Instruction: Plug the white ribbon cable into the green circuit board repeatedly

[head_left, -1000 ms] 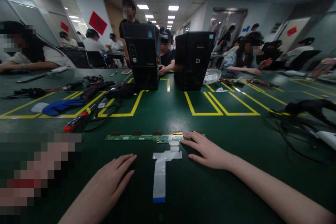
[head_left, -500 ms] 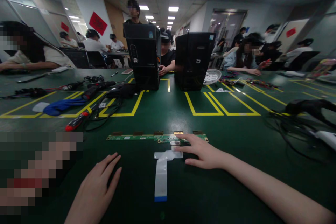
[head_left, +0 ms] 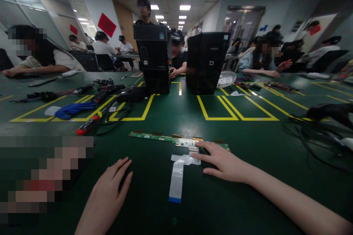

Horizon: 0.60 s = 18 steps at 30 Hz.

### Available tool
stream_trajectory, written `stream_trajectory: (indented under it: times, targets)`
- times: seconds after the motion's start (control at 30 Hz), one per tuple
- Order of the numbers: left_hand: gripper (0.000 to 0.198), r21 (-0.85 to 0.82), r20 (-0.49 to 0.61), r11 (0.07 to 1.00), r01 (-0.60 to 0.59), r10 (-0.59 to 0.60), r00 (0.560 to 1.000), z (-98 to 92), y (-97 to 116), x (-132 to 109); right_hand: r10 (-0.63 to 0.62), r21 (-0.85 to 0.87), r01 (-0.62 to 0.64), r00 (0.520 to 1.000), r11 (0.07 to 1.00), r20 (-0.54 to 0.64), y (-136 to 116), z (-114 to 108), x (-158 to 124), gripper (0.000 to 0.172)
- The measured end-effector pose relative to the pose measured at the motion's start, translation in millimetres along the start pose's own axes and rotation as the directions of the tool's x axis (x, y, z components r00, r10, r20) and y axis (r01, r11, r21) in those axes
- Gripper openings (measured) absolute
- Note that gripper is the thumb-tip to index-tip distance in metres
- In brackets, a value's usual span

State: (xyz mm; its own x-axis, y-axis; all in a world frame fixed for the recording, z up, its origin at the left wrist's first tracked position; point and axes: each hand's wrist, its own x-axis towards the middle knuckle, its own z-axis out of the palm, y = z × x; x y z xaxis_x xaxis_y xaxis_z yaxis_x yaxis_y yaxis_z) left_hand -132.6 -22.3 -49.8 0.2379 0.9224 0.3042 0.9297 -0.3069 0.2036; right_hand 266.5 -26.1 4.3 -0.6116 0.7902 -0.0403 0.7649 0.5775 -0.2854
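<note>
A long narrow green circuit board lies across the green table in front of me. A white flat ribbon cable with a blue tip runs from the board's middle toward me. My right hand lies flat on the table, fingers stretched out, its fingertips touching the right part of the board beside the cable's connector. My left hand rests flat on the table to the left of the cable, fingers apart, holding nothing.
Two black computer towers stand behind yellow floor-tape boxes. Screwdrivers, a blue glove and black cables lie at the left, more black cables at the right. A white round dish sits behind. Several people sit around the tables.
My left hand has drawn back toward me and to the left. My right hand slid slightly along the board, which now lies a little askew. The view shifted slightly.
</note>
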Motion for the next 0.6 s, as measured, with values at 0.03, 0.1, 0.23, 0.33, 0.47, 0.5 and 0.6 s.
stream_trajectory:
  times: [0.03,0.1,0.23,0.33,0.47,0.5,0.6]
  targets:
    - [0.055,0.001,0.003,1.000,0.001,-0.001,1.000,-0.5,1,0,0.039,-0.011,-0.039,0.999,0.999,-0.002,1,1,-5,0.055]
    - [0.055,0.003,0.008,1.000,0.004,-0.004,1.000,-1.2,2,1,0.122,-0.041,-0.122,0.993,0.992,-0.010,5,2,-18,0.056]
    - [0.058,-0.001,0.005,1.000,-0.005,0.005,1.000,-1.0,1,2,0.269,-0.077,-0.275,0.960,0.959,-0.078,19,4,-48,0.055]
    - [0.058,-0.002,0.010,1.000,0.002,-0.002,1.000,0.5,-1,2,0.385,-0.104,-0.399,0.914,0.911,-0.129,31,3,-70,0.056]
    - [0.058,-0.005,0.012,1.000,0.002,-0.002,1.000,1.6,-4,2,0.519,-0.123,-0.541,0.838,0.832,-0.170,47,3,-95,0.061]
    - [0.058,-0.004,0.014,1.000,-0.001,0.001,1.000,1.7,-4,2,0.548,-0.118,-0.570,0.818,0.813,-0.175,51,4,-101,0.063]
    - [0.058,-0.001,0.028,1.000,0.010,-0.010,1.000,2.5,-4,2,0.624,-0.100,-0.647,0.758,0.756,-0.190,63,8,-114,0.064]
